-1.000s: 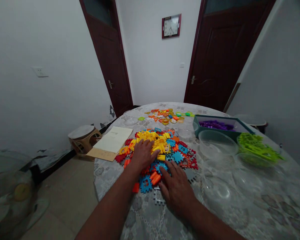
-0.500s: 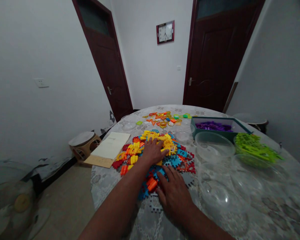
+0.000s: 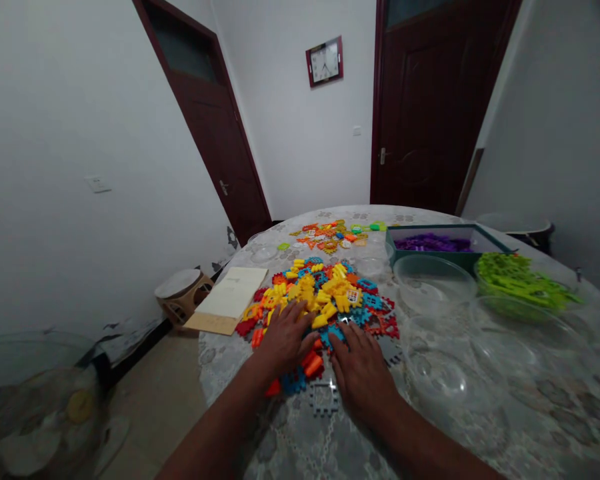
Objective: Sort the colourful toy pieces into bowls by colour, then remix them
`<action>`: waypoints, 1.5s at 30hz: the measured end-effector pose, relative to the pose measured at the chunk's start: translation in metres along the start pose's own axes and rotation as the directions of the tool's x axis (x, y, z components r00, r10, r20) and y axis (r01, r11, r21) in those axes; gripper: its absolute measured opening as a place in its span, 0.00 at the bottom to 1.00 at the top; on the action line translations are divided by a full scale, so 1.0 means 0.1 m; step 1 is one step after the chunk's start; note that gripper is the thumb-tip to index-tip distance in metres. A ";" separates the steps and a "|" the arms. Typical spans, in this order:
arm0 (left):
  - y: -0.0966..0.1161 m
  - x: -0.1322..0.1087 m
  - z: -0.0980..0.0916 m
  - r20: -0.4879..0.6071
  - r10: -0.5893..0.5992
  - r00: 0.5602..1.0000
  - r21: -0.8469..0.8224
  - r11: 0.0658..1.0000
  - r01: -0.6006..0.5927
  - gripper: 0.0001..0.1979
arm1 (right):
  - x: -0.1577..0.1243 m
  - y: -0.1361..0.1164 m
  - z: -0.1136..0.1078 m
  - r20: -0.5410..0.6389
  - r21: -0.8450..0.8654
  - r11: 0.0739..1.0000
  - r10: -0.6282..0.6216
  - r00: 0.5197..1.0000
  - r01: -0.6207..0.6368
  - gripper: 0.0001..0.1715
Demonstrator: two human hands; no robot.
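A heap of plastic building pieces in yellow, orange, red and blue lies on the table in front of me. My left hand rests on the heap's near left side, fingers spread over yellow and orange pieces. At the heap's near right edge lies my right hand, its fingers stretched out over blue pieces. Neither hand shows a piece held in it; what is under the palms is hidden. Between the wrists sit an orange piece and a grey toothed square.
Clear plastic bowls stand at the right, one holding bright green pieces. Behind them is a dark green box with purple pieces. A pale notebook lies left of the heap. More small pieces are scattered at the back.
My left hand has drawn back toward me from the top of the heap, uncovering yellow pieces. My right hand stays near the heap's edge, its fingers straighter. The view has shifted slightly.
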State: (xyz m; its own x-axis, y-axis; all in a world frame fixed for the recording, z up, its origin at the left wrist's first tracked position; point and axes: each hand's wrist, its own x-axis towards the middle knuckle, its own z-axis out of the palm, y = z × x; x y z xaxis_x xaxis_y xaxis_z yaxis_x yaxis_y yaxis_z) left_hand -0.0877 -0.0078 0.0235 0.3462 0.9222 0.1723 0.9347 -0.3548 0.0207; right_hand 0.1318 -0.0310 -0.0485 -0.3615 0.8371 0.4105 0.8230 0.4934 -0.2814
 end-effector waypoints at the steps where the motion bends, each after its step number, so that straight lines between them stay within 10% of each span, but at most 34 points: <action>1: -0.02 -0.03 0.01 -0.001 -0.015 1.000 0.002 1.000 0.015 0.24 | 0.00 0.01 0.01 -0.001 -0.017 1.000 -0.003 1.000 0.003 0.24; 14: 0.04 -0.09 0.03 -0.050 0.042 0.998 -0.060 0.997 -0.045 0.18 | 0.03 -0.01 -0.06 -0.015 0.014 1.000 -0.018 1.000 0.018 0.23; 34: 0.40 0.99 0.09 0.103 0.054 0.993 -0.015 0.999 -0.052 0.25 | 0.05 0.03 -0.13 -0.093 0.070 0.997 0.032 0.995 -0.026 0.18; 45: 0.41 0.28 0.01 0.083 0.057 0.995 -0.070 0.996 -0.051 0.26 | 0.03 0.04 -0.20 -0.090 0.055 0.998 0.002 0.996 0.003 0.15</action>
State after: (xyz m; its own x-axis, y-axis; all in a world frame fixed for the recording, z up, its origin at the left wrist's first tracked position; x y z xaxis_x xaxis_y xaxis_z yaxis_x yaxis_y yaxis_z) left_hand -0.0399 0.0040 0.0277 0.4046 0.9100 0.0906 0.9078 -0.4117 0.0807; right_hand 0.1428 -0.0314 -0.0315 -0.3193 0.8133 0.4863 0.7966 0.5084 -0.3272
